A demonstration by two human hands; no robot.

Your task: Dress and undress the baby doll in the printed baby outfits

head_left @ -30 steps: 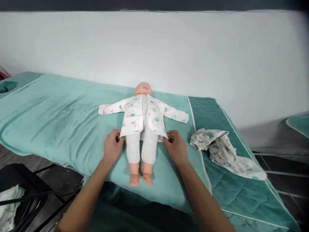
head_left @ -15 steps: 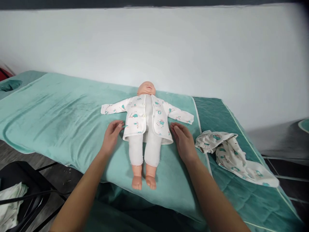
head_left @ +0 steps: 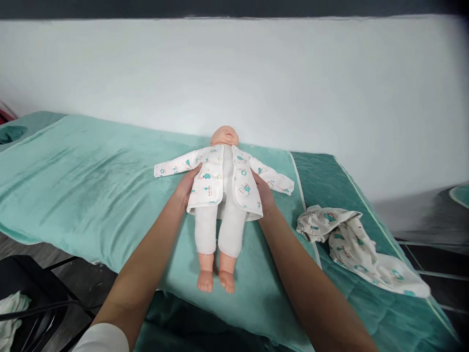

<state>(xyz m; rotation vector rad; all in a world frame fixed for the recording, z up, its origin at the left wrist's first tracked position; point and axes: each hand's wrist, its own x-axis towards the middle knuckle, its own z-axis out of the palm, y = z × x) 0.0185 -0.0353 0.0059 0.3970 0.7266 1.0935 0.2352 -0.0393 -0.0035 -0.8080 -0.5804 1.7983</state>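
Note:
A baby doll [head_left: 224, 136] lies on its back on the green-covered bed, head toward the wall and bare feet toward me. It wears a white printed jacket [head_left: 207, 182], unfastened down the front with both sleeves spread out, over white cloth on its body and legs. My left hand [head_left: 187, 188] grips the doll's side below the left-hand sleeve, thumb on the jacket. On the opposite side my right hand [head_left: 264, 193] holds it likewise below the other sleeve. The fingers of both hands are partly hidden under the jacket and body.
A crumpled white printed garment [head_left: 351, 239] lies on the darker quilted cover [head_left: 318, 168] at the right. The bed [head_left: 91, 181] runs along a white wall [head_left: 234, 73]. At lower left stands a black chair [head_left: 29, 274] with white cloth [head_left: 12, 313] on it.
Both hands have moved inward and up from beside the jacket hem, and now clasp the doll's sides under its arms. The doll's feet have shifted slightly leftward.

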